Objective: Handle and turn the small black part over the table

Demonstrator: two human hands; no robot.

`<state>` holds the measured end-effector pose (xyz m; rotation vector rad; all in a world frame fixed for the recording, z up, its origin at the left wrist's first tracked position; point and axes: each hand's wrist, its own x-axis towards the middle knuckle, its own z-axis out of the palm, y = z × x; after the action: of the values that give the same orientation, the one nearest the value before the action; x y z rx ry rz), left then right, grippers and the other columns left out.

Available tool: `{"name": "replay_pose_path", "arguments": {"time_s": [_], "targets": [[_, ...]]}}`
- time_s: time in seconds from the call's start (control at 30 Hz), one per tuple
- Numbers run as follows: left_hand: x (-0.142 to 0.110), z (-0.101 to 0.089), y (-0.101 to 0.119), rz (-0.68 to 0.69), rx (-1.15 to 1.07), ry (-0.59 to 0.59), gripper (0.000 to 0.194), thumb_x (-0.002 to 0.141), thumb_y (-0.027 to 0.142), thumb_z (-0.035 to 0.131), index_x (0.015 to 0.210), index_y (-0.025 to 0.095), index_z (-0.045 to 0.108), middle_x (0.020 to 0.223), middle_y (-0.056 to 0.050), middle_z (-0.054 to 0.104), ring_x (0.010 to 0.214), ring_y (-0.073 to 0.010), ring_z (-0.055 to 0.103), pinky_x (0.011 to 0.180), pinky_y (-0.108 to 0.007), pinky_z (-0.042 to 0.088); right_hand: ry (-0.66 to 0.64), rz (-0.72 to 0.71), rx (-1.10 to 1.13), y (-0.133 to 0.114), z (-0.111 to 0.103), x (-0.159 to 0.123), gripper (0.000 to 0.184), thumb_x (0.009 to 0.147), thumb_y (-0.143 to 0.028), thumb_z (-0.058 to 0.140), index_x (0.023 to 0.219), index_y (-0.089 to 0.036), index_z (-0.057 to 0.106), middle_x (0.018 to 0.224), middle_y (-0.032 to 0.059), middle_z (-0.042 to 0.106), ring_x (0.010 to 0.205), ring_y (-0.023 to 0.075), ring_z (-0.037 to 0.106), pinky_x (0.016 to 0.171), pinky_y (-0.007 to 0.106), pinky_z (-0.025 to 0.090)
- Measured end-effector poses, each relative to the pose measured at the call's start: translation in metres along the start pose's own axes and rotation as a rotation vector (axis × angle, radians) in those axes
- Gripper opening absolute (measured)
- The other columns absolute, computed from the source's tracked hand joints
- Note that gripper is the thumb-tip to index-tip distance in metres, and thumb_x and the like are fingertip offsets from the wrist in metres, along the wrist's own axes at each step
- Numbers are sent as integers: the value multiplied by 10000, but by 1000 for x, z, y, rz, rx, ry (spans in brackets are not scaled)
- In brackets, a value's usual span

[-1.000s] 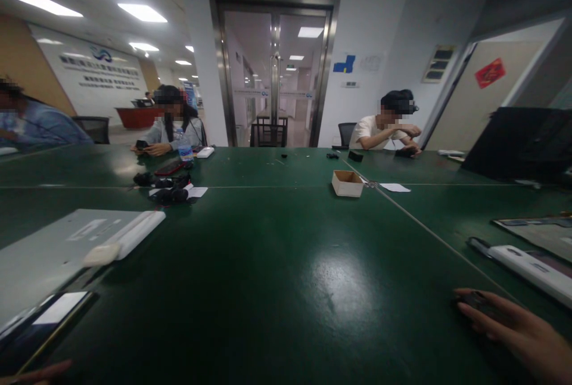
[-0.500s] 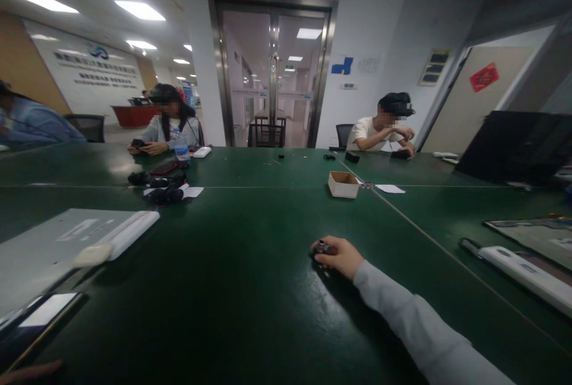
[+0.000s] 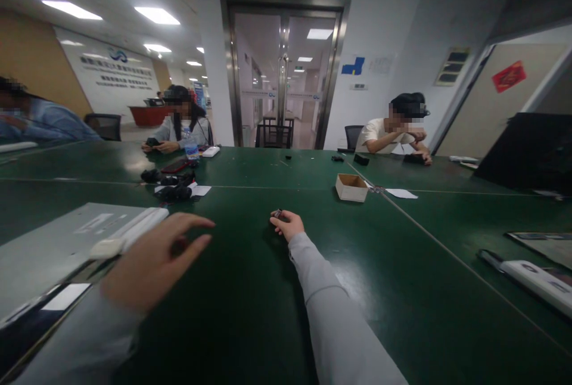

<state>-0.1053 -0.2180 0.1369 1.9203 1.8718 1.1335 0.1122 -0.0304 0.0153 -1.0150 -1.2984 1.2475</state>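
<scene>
My right hand [image 3: 290, 226] reaches out over the green table [image 3: 232, 289] with its fingers closed around a small dark object [image 3: 277, 213] that has a shiny metallic part. Its exact kind is too small to make out. My left hand [image 3: 154, 260] is raised at the left, somewhat blurred, with thumb and fingers apart and nothing between them. Behind that hand lies a flat grey metal panel [image 3: 71, 230] with a white edge. A dark flat device with a white label [image 3: 67, 297] lies partly behind my left forearm.
An open small box [image 3: 351, 189] stands beyond my right hand. Black cable-like items [image 3: 174, 185] and a water bottle [image 3: 191, 149] are at the far left. A white power strip [image 3: 536, 281] lies at the right. Several people sit across the table, one holding a dark object [image 3: 415, 158].
My right hand has moved left and farther away with the small dark object. My left hand has come up from the lower left corner into view. The camera has turned slightly left.
</scene>
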Motion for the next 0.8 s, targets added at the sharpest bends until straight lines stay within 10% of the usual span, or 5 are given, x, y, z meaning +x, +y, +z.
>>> {"name": "replay_pose_path", "arguments": {"time_s": [0.1, 0.37, 0.8], "targets": [[52, 58, 13, 264, 58, -145, 222, 725, 395, 506, 871, 277, 624, 948, -14, 569, 701, -151, 563, 675, -308, 473, -16, -29, -55, 3, 0, -3, 219, 580, -140, 720, 787, -136, 649, 596, -2, 602, 386, 65, 490, 327, 153, 378], [121, 191, -6, 244, -334, -79, 229, 731, 225, 515, 927, 214, 634, 970, -50, 579, 843, -160, 578, 794, -288, 469, -122, 15, 122, 10, -5, 5, 374, 606, -301, 720, 903, -132, 569, 636, -10, 573, 452, 128, 591, 383, 191, 468], [120, 216, -52, -122, -844, -63, 407, 578, 420, 676, 865, 139, 607, 790, -58, 616, 722, -152, 589, 568, -239, 516, -184, 80, 172, 12, -24, 15, 283, 539, -90, 723, 803, -105, 620, 540, 3, 602, 450, 103, 554, 429, 193, 445]]}}
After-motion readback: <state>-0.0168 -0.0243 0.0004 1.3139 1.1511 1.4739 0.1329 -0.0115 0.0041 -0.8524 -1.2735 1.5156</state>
